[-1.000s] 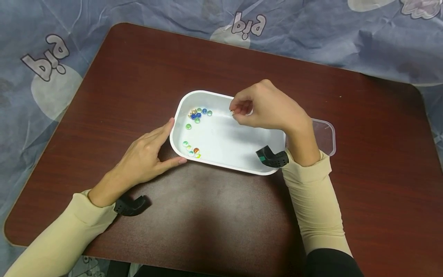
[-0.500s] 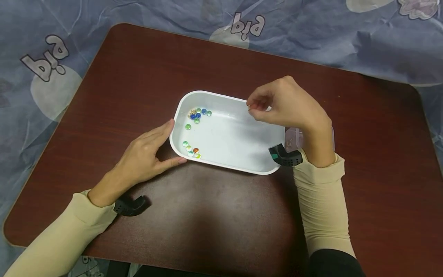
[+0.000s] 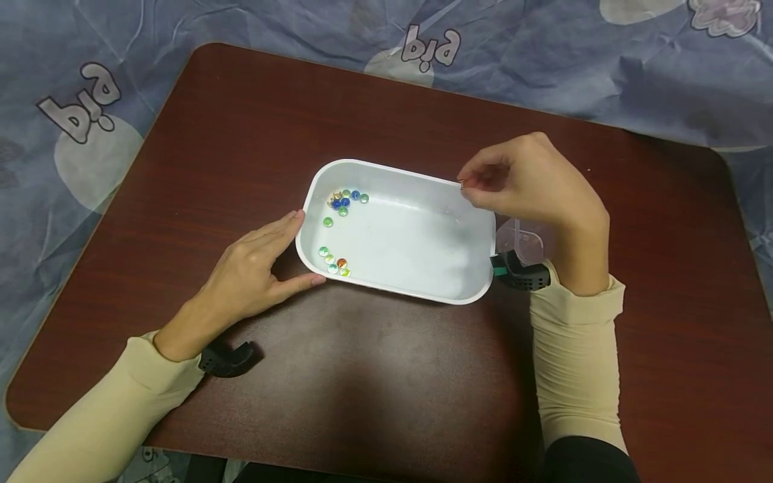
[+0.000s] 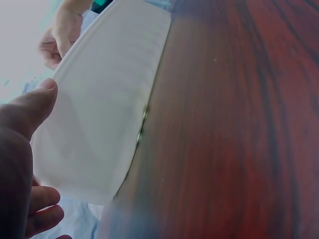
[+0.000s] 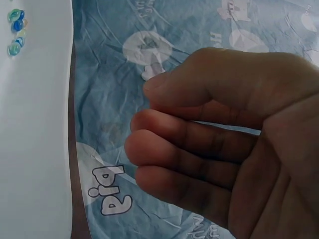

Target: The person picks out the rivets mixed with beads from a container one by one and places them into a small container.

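A white tray (image 3: 410, 231) stands on the table. My left hand (image 3: 256, 268) rests against its left end, fingers straight along the end wall and thumb at the near rim; in the left wrist view the thumb (image 4: 32, 107) presses by the rim. Over the tray's far right corner, my right hand (image 3: 531, 178) pinches a tiny gold-coloured piece (image 3: 462, 184) between thumb and fingertips. The right wrist view hides that piece behind the fingers. Blue and green glass marbles (image 3: 345, 202) cluster with small gold bits at the tray's far left, and more multicoloured marbles (image 3: 329, 259) lie near its front left corner.
A clear plastic box (image 3: 522, 241) stands on the table just right of the tray, partly covered by the right wrist and its black camera mount (image 3: 522, 274). The brown table (image 3: 362, 376) has blue printed fabric (image 3: 531, 54) behind it.
My right hand has moved right across the tray to its far right corner, still pinching the gold piece. More of the clear box shows now. The left hand has stayed in place.
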### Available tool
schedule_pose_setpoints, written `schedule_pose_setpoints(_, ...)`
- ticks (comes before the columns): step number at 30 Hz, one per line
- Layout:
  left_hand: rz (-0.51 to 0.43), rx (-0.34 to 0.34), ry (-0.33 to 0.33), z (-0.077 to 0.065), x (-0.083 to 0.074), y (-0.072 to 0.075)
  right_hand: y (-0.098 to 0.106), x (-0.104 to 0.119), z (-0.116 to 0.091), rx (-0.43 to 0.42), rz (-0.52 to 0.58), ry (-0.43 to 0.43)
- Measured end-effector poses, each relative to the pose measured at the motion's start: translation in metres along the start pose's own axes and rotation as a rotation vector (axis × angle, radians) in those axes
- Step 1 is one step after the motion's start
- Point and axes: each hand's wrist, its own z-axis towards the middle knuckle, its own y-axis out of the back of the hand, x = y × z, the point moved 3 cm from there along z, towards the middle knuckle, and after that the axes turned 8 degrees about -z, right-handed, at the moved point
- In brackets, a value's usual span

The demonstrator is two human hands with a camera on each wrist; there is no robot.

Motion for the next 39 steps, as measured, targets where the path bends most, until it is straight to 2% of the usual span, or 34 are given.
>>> schedule_pose_setpoints(10, 0.005, 0.010, 0.029, 0.000, -0.001, 0.000, 0.009, -0.013, -0.014, 0.004, -0.032, -0.094)
schedule_pose_setpoints(17, 0.009, -0.005, 0.010, 0.000, -0.001, -0.001, 0.013, -0.023, -0.023, -0.005, -0.055, -0.085)
schedule_pose_setpoints(28, 0.013, -0.026, -0.009, -0.001, -0.001, 0.000, 0.026, -0.032, -0.034, -0.027, -0.079, -0.137)
schedule_pose_setpoints(39, 0.011, -0.007, 0.019, 0.000, -0.002, 0.000, 0.031, -0.042, -0.047, -0.060, -0.085, -0.158)
